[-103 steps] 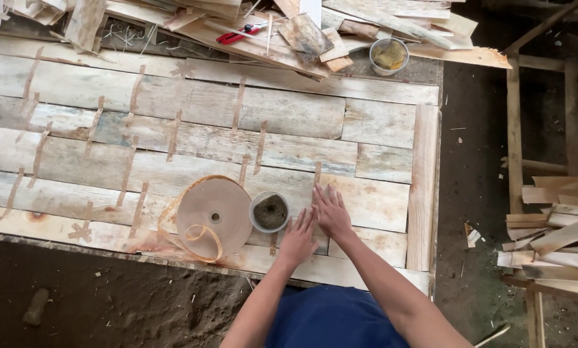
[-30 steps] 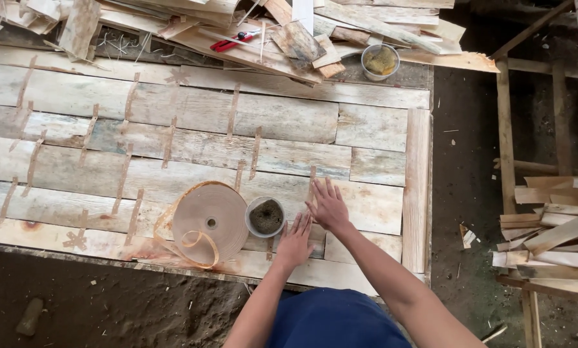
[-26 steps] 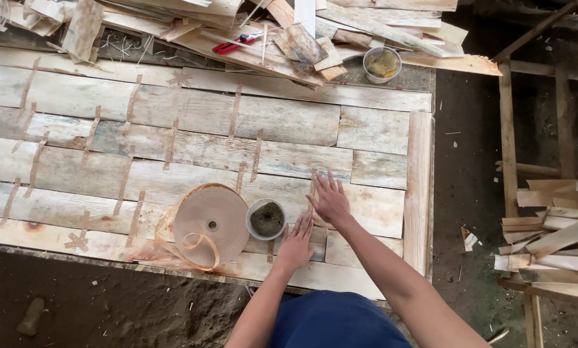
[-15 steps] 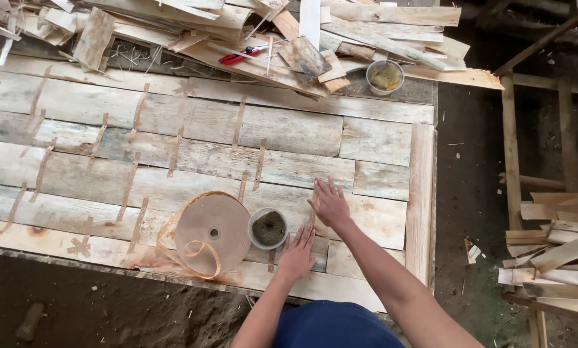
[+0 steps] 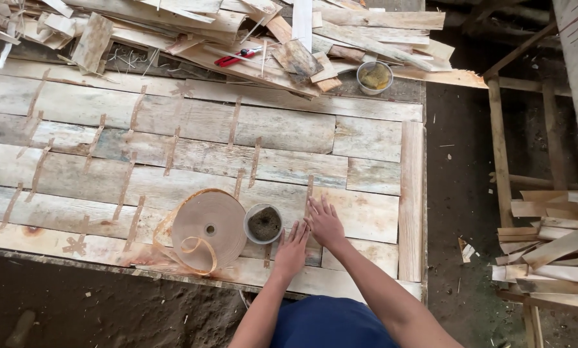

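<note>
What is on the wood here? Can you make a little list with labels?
surface: pale veneer sheets joined by brown tape strips
left hand: flat on the veneer, beside the small cup
right hand: flat, fingers spread, on a seam
small cup: dark inside, beside the tape roll
tape roll: brown, loose end curling
far edge: wood scraps, red tool, second cup

Single head view, looking steeply down from above onto the veneer sheet [image 5: 192, 161], near enough to cut the forearms at the bottom edge; scrap wood pile [image 5: 237, 32] along the top, dirt floor [image 5: 463, 193] right.
</note>
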